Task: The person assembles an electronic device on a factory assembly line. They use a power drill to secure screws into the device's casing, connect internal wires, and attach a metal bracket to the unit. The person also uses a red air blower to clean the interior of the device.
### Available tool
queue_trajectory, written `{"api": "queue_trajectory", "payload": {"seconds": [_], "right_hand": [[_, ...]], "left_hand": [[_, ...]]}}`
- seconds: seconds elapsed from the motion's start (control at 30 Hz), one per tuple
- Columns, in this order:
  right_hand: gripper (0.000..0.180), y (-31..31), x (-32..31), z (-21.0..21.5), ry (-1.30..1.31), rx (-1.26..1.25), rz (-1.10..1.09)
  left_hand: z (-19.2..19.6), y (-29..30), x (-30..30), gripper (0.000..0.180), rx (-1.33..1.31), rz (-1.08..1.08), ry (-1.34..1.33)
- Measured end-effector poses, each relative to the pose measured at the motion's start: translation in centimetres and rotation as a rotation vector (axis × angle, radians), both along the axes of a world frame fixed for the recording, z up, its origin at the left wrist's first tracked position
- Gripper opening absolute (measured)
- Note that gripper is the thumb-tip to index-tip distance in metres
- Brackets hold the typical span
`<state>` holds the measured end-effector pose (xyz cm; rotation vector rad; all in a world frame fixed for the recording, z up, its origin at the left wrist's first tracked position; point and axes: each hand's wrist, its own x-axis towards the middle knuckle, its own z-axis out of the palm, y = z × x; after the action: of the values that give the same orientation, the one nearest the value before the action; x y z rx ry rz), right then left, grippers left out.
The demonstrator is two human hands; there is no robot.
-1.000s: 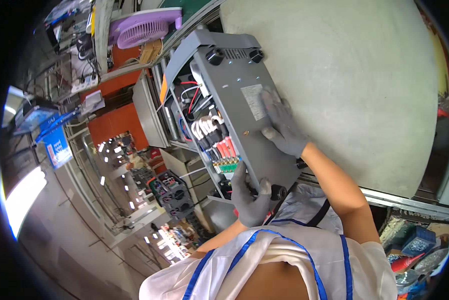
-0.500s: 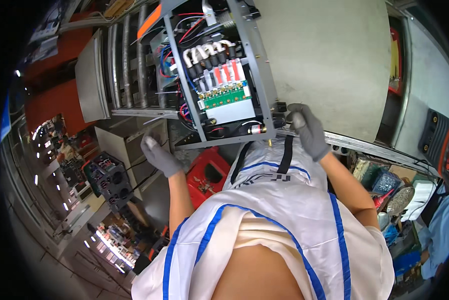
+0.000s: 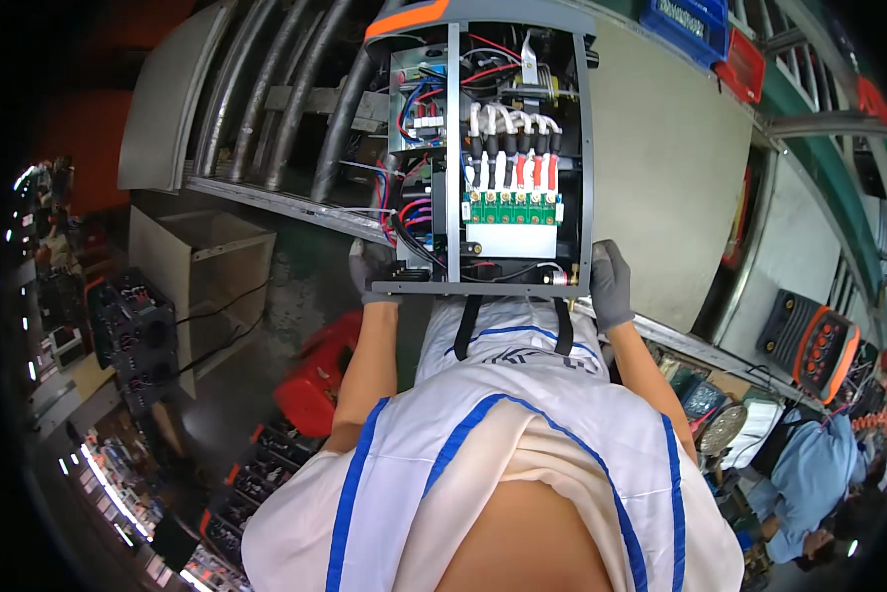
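In the head view, an opened electrical machine chassis (image 3: 488, 148) with its cover off is gripped at its near edge by both gloved hands. The left hand (image 3: 372, 271) is wrapped round the near left corner, its fingers (image 3: 362, 259) curled against the side wall, and the right hand (image 3: 611, 284) is closed on the near right corner, its fingers pressed together along the grey frame. Between the two sets of fingers the bottom rail of the frame is seen, and just beyond it a white block and a green terminal strip (image 3: 510, 209) carrying a row of white and red leads. Farther from the fingers, a circuit board (image 3: 424, 99) with red, blue and black wiring is exposed, and the orange-trimmed front panel (image 3: 409, 20) lies at the far end. The chassis rests on a pale workbench top (image 3: 660, 168), which spreads away beyond the right fingers; grey ribbed panels (image 3: 266, 99) stand off to the left of the left fingers. The step in hand is judged to be the squaring or drawing of the chassis toward the body. An even pull from both corners would be called for next, so that the loose wiring is not snagged.
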<state>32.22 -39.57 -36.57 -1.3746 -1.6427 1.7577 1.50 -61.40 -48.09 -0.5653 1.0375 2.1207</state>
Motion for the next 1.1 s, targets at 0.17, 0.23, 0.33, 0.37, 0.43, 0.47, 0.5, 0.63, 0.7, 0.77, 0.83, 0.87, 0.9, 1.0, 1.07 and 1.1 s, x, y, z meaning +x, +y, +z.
{"api": "queue_trajectory", "payload": {"seconds": [0.17,0.23,0.33,0.37,0.43,0.47,0.5,0.63,0.7,0.77,0.83,0.87,0.9,1.0,1.07,1.1], "right_hand": [[0.047,0.4,-2.5,4.2,-0.359,0.371,0.118],[0.051,0.1,-4.7,5.5,-0.453,0.385,0.174],[0.054,-0.4,-5.7,4.7,-0.512,0.476,0.147],[0.054,-0.2,-5.4,3.8,-0.480,0.479,0.112],[0.049,-0.5,-5.2,3.4,-0.435,0.512,0.083],[0.048,-0.5,-5.2,3.6,-0.386,0.500,0.074],[0.047,-0.4,-5.0,3.8,-0.337,0.489,0.064],[0.047,0.5,-3.8,2.5,-0.189,0.423,0.019],[0.046,1.3,-2.9,1.9,-0.138,0.300,-0.009],[0.044,3.0,-0.7,-0.4,-0.011,0.179,-0.051],[0.044,4.5,1.5,-1.3,-0.032,0.199,-0.052],[0.044,5.1,2.8,-1.3,-0.118,0.260,-0.056],[0.045,5.6,3.8,-1.3,-0.207,0.320,-0.062],[0.046,6.1,6.3,-1.2,-0.460,0.615,-0.196],[0.043,5.0,8.3,-1.8,-0.550,0.763,-0.309],[0.041,3.9,9.3,-1.8,-0.501,0.809,-0.315]], "left_hand": [[-0.2,-0.7,0.2,0.056,-0.028,-0.212,0.327],[-0.4,-0.8,0.0,0.056,-0.078,-0.245,0.289],[2.2,0.6,0.5,0.047,-0.177,-0.049,0.143],[2.7,1.0,0.6,0.045,-0.217,0.029,0.080],[2.7,-0.3,0.9,0.041,-0.217,-0.093,0.160],[3.3,0.0,1.0,0.041,-0.234,-0.074,0.148],[3.7,0.1,1.1,0.041,-0.251,-0.057,0.135],[7.9,1.4,1.3,0.040,-0.362,0.005,0.197],[9.9,2.1,1.5,0.041,-0.427,0.021,0.183],[14.8,4.6,3.7,0.039,-0.495,0.024,0.130],[19.3,7.7,7.3,0.030,-0.607,-0.012,0.264],[20.0,8.1,8.5,0.029,-0.639,-0.102,0.362],[20.9,8.6,9.9,0.028,-0.670,-0.192,0.460],[21.5,9.2,13.8,0.029,-0.555,-0.353,1.029],[21.9,10.0,15.6,0.030,-0.540,-0.427,1.394],[22.8,10.2,16.3,0.031,-0.524,-0.451,1.603]]}}
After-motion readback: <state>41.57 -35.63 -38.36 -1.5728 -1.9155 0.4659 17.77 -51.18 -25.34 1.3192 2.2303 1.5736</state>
